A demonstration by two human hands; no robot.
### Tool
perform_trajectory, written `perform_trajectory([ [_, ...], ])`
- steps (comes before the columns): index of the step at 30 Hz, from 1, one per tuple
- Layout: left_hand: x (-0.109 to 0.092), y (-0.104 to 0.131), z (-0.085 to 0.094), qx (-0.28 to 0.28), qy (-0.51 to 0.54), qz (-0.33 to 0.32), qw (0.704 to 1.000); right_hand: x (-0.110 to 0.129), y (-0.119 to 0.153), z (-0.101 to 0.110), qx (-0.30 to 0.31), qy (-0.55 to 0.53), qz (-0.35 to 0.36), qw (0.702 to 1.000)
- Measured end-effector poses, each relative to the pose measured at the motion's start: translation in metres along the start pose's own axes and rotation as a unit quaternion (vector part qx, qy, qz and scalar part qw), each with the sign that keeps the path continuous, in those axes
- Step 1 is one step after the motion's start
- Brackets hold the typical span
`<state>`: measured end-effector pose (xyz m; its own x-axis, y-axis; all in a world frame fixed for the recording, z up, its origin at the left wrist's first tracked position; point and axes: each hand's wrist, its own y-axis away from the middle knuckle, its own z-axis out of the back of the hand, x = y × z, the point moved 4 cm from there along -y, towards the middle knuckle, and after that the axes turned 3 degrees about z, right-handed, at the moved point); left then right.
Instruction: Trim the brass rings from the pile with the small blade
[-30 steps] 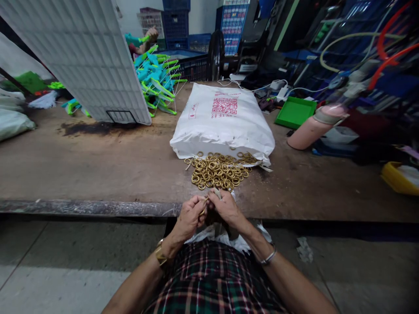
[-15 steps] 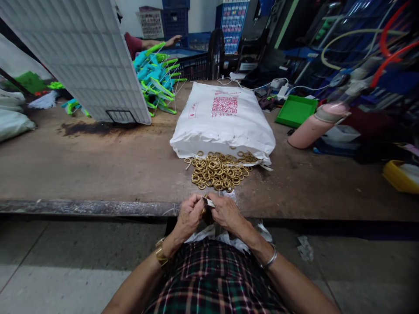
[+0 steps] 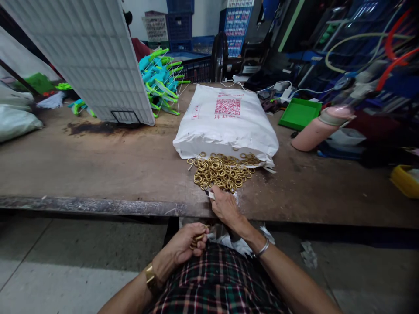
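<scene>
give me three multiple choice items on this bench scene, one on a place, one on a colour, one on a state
1. Where does the pile of rings lie?
A. in the green tray
B. on the bench at the white sack's mouth
C. on the floor

2. What colour are the rings?
A. brass gold
B. blue
C. red

3. How is the left hand?
A. flat on the bench
B. curled around a few rings by the lap
C. lifting the sack

Answers: 1 B, the rings spill out beside the white sack. 2 A, they shine yellow-gold. 3 B, its fingers close on rings below the bench edge.
</scene>
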<state>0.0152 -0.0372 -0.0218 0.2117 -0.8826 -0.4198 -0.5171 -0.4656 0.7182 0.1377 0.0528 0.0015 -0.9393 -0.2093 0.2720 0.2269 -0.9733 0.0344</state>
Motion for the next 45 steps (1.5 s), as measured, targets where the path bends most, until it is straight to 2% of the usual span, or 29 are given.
perform_trajectory([
  [2,0.006,-0.013,0.014,-0.029,0.051,0.008,0.998,0.005,-0.005,-0.002,-0.031,-0.007,0.015,0.999],
  [4,0.012,-0.027,0.021,-0.044,0.084,0.025,0.995,0.009,-0.010,-0.003,-0.036,0.000,0.019,0.999],
  [9,0.019,-0.052,0.015,-0.079,0.124,0.017,0.989,0.016,-0.019,-0.001,-0.001,0.036,0.010,0.999],
  [13,0.019,-0.067,0.013,-0.096,0.141,-0.008,0.985,0.015,-0.020,-0.001,-0.009,0.043,0.004,0.999],
  [16,0.021,-0.076,0.018,-0.096,0.145,-0.024,0.984,0.011,-0.018,-0.001,-0.014,0.012,0.007,1.000],
  [19,0.023,-0.080,0.022,-0.094,0.130,-0.035,0.986,0.004,-0.015,-0.001,-0.031,-0.065,0.009,0.997],
  [22,0.023,-0.076,0.023,-0.098,0.117,-0.048,0.987,-0.003,-0.011,0.001,-0.066,-0.187,0.013,0.980],
  [26,0.023,-0.061,0.019,-0.110,0.104,-0.057,0.987,-0.012,-0.006,0.005,-0.105,-0.330,0.016,0.938],
  [31,0.015,-0.041,0.004,-0.053,0.040,-0.081,0.995,-0.022,0.000,0.005,-0.084,-0.421,-0.010,0.903],
  [33,0.013,-0.040,0.004,-0.064,0.045,-0.087,0.993,-0.025,0.002,0.003,-0.082,-0.440,-0.022,0.894],
  [37,0.013,-0.047,0.010,-0.112,0.040,-0.106,0.987,-0.029,0.007,0.003,-0.093,-0.441,-0.034,0.892],
  [40,0.011,-0.039,0.004,-0.108,-0.062,-0.128,0.984,-0.030,0.013,0.008,-0.092,-0.431,-0.033,0.897],
  [43,-0.005,-0.016,-0.013,-0.115,-0.184,-0.206,0.954,-0.030,0.021,0.015,-0.079,-0.423,-0.022,0.902],
  [45,-0.021,-0.001,-0.020,-0.170,-0.194,-0.273,0.927,-0.027,0.026,0.019,-0.059,-0.417,-0.004,0.907],
])
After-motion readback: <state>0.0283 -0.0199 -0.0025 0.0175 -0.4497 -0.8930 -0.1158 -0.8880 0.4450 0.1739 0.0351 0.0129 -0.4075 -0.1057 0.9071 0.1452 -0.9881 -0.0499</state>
